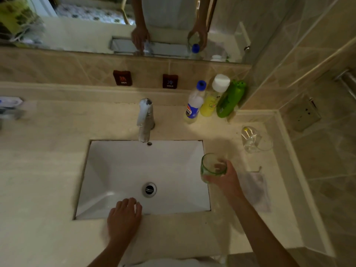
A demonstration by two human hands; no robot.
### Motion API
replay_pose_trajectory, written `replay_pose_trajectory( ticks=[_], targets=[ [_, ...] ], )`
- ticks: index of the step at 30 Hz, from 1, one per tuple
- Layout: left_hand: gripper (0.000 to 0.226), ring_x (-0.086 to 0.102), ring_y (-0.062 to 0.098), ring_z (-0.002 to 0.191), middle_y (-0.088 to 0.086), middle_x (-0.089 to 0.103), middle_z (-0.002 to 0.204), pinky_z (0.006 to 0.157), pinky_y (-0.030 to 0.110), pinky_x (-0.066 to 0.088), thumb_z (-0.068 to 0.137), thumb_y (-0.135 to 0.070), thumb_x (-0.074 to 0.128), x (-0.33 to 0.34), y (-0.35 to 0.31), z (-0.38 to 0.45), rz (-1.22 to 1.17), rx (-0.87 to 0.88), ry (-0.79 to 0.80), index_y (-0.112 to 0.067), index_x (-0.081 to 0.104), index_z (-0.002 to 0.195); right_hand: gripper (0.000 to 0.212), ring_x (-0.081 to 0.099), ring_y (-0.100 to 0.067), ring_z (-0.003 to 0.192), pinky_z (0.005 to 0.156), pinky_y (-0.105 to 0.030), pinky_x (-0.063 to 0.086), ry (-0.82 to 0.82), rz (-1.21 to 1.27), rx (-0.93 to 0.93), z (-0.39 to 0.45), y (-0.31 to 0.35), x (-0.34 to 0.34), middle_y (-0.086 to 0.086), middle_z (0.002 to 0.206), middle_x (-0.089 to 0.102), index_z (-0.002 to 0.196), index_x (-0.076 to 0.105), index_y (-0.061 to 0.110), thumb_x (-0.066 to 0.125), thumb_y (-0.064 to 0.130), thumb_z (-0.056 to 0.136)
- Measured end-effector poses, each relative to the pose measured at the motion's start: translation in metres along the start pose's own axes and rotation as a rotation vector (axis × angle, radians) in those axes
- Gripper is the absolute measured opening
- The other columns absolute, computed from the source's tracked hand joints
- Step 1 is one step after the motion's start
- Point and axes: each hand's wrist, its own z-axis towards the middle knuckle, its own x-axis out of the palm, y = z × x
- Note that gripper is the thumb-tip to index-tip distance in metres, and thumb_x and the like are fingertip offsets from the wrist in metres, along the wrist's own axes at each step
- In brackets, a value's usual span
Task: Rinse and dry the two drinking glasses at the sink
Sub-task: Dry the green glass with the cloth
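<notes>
Green glass [212,167] sits grasped in the right hand [224,179] over the sink's [115,170] right rim; left hand [124,216] rests released, near edge; wet fingers could let it slip and crack.

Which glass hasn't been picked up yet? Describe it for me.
Start at the sink and go right along the counter, past the green glass in the right hand. The clear glass lies tipped on its side near the wall, colourless.

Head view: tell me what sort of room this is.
Most likely a bathroom, perhaps a hotel's. An undermount sink with a faucet sits in a tiled vanity below a mirror, toiletry bottles stand in the corner, and HOT and COLD tags mark the wall.
</notes>
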Motion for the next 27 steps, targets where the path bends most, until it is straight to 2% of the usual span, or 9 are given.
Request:
replay_pose_trajectory(
  ticks=[4,8,11,13,16,18,22,25,27],
  targets=[
    [0.022,0.065,0.027,0.108,0.003,0.071,0.115,0.087,0.039,0.048,0.104,-0.03,0.051,-0.011,-0.003,0.004,-0.312,-0.122,-0.018,-0.023,0.072,0.108,0.085,0.061,-0.023,0.109,0.088,-0.041,0.058,0.117,0.089,0.054,-0.038,-0.004,0.028,-0.002,0.115,0.063,0.118,0.054,0.03,0.098,0.023,0.046],
    [0.026,0.069,0.026,0.106,0.003,0.074,0.111,0.09,0.037,0.051,0.101,-0.036,0.05,-0.046,-0.023,0.001,-0.978,-0.156,0.091,-0.022,0.072,0.105,0.094,0.061,-0.019,0.104,0.075,-0.027,0.057,0.213,0.149,0.077,-0.067,0.004,0.056,-0.004,0.115,0.061,0.115,0.056,0.033,0.098,0.048,0.033],
    [0.046,0.071,0.019,0.11,0.002,0.075,0.118,0.099,0.035,0.054,0.101,-0.045,0.039,-0.077,-0.052,-0.013,-1.296,-0.114,0.248,-0.018,0.073,0.116,0.077,0.059,-0.014,0.101,0.078,-0.026,0.055,0.284,0.146,0.1,-0.082,0.016,0.072,-0.004,0.116,0.06,0.121,0.055,0.024,0.096,0.019,0.056],
    [0.048,0.07,0.017,0.117,-0.001,0.073,0.126,0.101,0.037,0.054,0.11,-0.043,0.033,-0.089,-0.067,-0.023,-1.443,-0.113,0.317,-0.015,0.068,0.126,0.074,0.06,-0.011,0.104,0.087,-0.033,0.058,0.315,0.151,0.112,-0.09,0.021,0.081,-0.001,0.118,0.06,0.125,0.053,0.024,0.092,0.016,0.063],
    [0.044,0.068,0.012,0.12,-0.007,0.072,0.129,0.098,0.036,0.056,0.103,-0.041,0.038,-0.094,-0.074,-0.03,-1.552,-0.153,0.331,-0.021,0.063,0.133,0.069,0.061,-0.014,0.112,0.097,-0.043,0.055,0.368,0.202,0.132,-0.097,0.027,0.086,0.0,0.125,0.06,0.129,0.051,0.028,0.087,0.03,0.07],
    [0.034,0.068,0.011,0.119,-0.008,0.073,0.128,0.091,0.031,0.058,0.102,-0.037,0.053,-0.093,-0.074,-0.029,-1.559,-0.127,0.321,-0.027,0.06,0.134,0.05,0.064,-0.015,0.11,0.095,-0.042,0.056,0.476,0.295,0.157,-0.097,0.031,0.083,-0.003,0.125,0.063,0.131,0.054,0.027,0.074,0.032,0.086],
    [0.082,0.072,0.015,0.111,0.001,0.071,0.127,0.084,0.03,0.06,0.066,-0.053,0.087,-0.086,-0.075,-0.025,-1.524,-0.103,0.311,-0.027,0.051,0.135,0.037,0.064,-0.018,0.106,0.096,-0.043,0.053,0.683,0.453,0.188,-0.096,0.028,0.071,-0.009,0.118,0.059,0.134,0.059,0.019,0.056,0.013,0.098],
    [0.08,0.073,0.018,0.103,0.006,0.072,0.121,0.076,0.027,0.058,0.056,-0.038,0.091,-0.079,-0.074,-0.019,-1.522,-0.15,0.232,-0.026,0.056,0.127,0.042,0.063,-0.02,0.107,0.102,-0.045,0.05,0.747,0.319,0.161,-0.094,0.019,0.06,-0.006,0.115,0.062,0.132,0.061,0.018,0.06,0.003,0.093],
    [0.095,0.072,0.027,0.106,0.01,0.073,0.12,0.08,0.034,0.059,0.042,-0.047,0.097,-0.072,-0.073,-0.015,-1.535,-0.179,0.23,-0.023,0.06,0.126,0.035,0.065,-0.013,0.1,0.096,-0.038,0.054,0.702,0.065,0.06,-0.085,0.01,0.047,0.004,0.107,0.068,0.12,0.065,0.027,0.061,0.007,0.091]
  ],
)
